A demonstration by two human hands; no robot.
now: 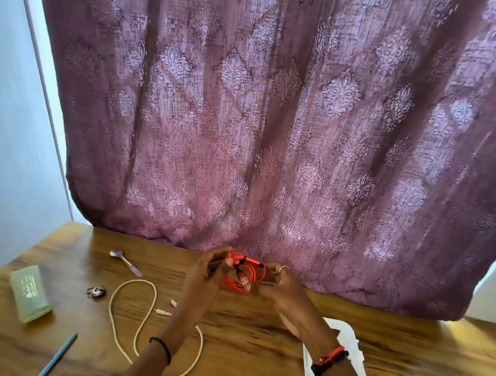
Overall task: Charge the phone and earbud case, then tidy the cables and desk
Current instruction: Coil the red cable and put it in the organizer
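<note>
Purple curtain [270, 109], seemingly backlit; wooden desk [417, 347]

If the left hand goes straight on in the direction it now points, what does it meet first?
Most likely the purple curtain behind the far edge of the desk. The left hand, gripping the coiled orange cable, points away and slightly right; nothing else shows between, though the depth is unclear.

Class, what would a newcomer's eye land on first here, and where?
The purple patterned curtain fills the whole upper frame. Below it, over the wooden desk, the left hand and right hand grip a bright orange cable coil between them. A white cable lies looped on the desk at lower left.
</note>
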